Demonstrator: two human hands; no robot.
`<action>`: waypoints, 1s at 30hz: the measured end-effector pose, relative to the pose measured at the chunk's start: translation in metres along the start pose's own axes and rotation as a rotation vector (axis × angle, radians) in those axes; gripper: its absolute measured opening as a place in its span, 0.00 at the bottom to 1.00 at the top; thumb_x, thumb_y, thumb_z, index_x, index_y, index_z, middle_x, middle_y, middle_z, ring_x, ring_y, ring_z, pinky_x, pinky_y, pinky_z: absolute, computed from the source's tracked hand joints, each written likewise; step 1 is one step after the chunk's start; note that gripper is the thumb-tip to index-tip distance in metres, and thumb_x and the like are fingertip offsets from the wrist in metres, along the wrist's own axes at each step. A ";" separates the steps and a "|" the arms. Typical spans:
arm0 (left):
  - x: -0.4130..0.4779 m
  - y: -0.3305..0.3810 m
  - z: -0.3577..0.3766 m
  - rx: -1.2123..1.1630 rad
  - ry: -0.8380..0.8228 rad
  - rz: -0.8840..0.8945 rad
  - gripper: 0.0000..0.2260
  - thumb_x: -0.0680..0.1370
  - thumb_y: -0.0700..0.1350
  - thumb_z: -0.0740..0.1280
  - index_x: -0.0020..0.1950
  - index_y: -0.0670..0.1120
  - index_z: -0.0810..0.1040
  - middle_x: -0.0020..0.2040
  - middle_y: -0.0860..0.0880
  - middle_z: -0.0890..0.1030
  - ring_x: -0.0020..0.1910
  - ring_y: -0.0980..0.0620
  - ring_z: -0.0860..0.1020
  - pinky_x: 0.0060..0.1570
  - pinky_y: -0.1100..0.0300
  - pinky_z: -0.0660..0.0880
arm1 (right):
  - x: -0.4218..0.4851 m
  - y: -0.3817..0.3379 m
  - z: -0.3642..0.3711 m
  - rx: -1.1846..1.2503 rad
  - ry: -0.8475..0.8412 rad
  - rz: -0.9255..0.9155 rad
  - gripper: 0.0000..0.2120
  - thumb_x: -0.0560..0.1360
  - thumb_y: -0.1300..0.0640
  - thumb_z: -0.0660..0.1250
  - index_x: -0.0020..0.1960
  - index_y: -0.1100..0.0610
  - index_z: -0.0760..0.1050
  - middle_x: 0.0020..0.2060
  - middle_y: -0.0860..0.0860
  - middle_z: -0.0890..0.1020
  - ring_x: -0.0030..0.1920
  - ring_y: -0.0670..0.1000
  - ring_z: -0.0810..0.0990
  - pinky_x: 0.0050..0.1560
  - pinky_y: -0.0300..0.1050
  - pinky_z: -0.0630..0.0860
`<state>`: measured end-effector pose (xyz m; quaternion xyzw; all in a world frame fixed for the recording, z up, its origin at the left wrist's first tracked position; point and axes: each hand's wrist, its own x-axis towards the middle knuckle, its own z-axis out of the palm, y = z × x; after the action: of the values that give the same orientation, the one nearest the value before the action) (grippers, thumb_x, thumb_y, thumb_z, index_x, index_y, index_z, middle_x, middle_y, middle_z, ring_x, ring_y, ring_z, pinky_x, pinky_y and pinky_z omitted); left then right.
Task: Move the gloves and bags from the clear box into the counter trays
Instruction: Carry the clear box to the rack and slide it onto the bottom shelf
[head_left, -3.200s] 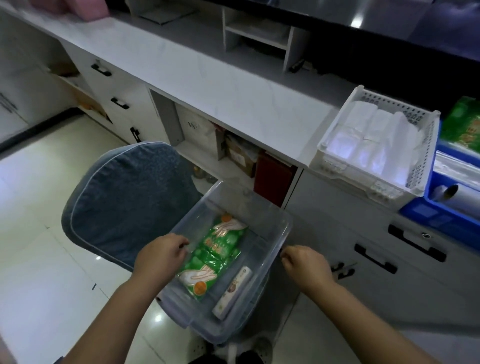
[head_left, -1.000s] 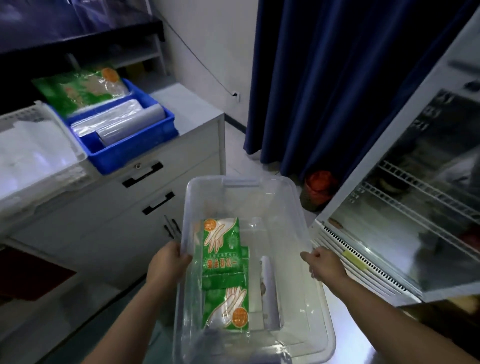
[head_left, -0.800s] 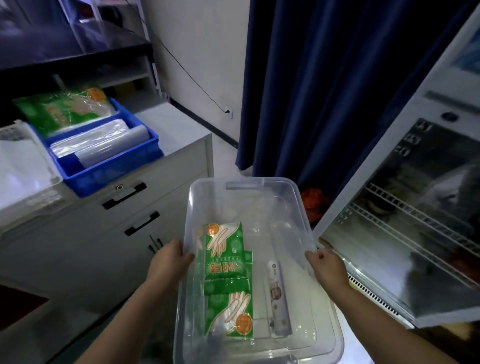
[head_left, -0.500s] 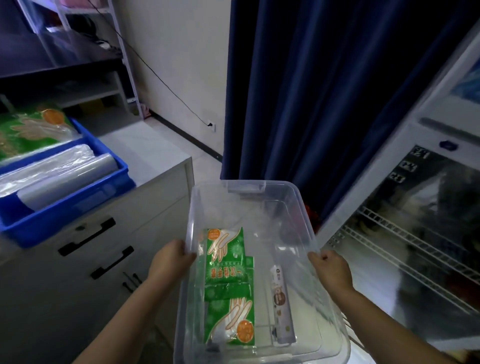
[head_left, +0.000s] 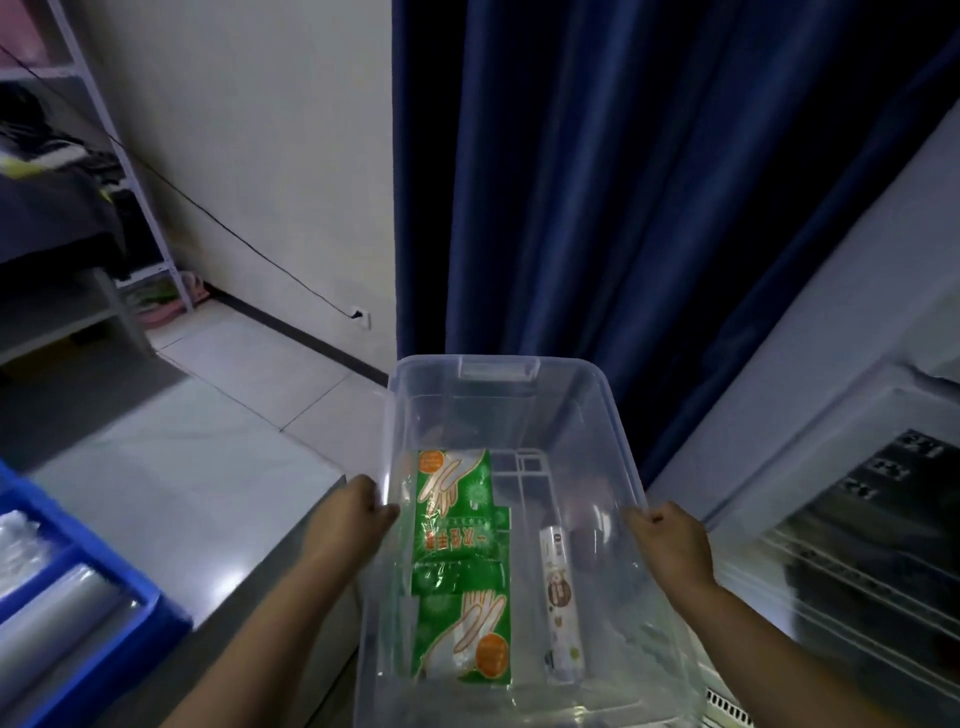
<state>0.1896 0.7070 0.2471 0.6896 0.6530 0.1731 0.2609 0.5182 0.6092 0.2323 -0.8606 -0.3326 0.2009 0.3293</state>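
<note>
We hold the clear box (head_left: 498, 374) in front of us with both hands, clear of the counter (head_left: 171, 499). Our left hand (head_left: 348, 525) is closed over the box's left rim, fingers curled onto the wall. Our right hand (head_left: 670, 535) is closed over the right rim in the same way. Each hand grips the box only.

Contents of the box:
- Two green glove packs (head_left: 460, 561) lie flat on the floor of the box, along its left side, overlapping end to end. Each shows a printed hand outline and an orange disc.
- One narrow white bag roll (head_left: 558, 597) lies on the floor to the right of the packs, parallel to them and apart from them.

Surroundings:
- The counter lies to our left, its corner just beside the left hand.
- A blue tray (head_left: 104, 597) sits on the counter at the lower left edge of view. It holds clear film rolls (head_left: 52, 618).
- A dark blue curtain (head_left: 597, 182) hangs ahead, beyond the box.
- A white cabinet with a glass door (head_left: 857, 519) stands to our right, wire shelves visible behind the glass.
</note>
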 end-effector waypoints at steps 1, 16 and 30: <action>0.014 0.002 -0.002 -0.005 0.013 0.012 0.10 0.74 0.48 0.67 0.40 0.46 0.69 0.34 0.49 0.73 0.35 0.48 0.72 0.30 0.58 0.61 | 0.010 -0.007 0.004 0.009 0.004 0.002 0.17 0.72 0.49 0.68 0.30 0.56 0.69 0.27 0.51 0.75 0.29 0.50 0.73 0.29 0.41 0.66; 0.220 0.035 0.008 0.004 0.118 -0.157 0.09 0.74 0.47 0.68 0.43 0.42 0.73 0.38 0.44 0.78 0.37 0.44 0.74 0.33 0.57 0.65 | 0.247 -0.118 0.094 0.064 -0.197 -0.066 0.12 0.70 0.52 0.69 0.35 0.59 0.73 0.29 0.52 0.78 0.30 0.52 0.75 0.32 0.43 0.72; 0.343 -0.003 -0.008 -0.086 0.240 -0.493 0.12 0.71 0.46 0.70 0.35 0.48 0.67 0.34 0.48 0.76 0.36 0.46 0.73 0.35 0.58 0.66 | 0.388 -0.252 0.220 0.042 -0.472 -0.212 0.13 0.71 0.55 0.70 0.33 0.58 0.71 0.27 0.54 0.75 0.30 0.54 0.74 0.33 0.48 0.75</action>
<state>0.2127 1.0481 0.2164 0.4725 0.8196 0.2123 0.2448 0.5537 1.1197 0.2053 -0.7431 -0.4846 0.3674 0.2794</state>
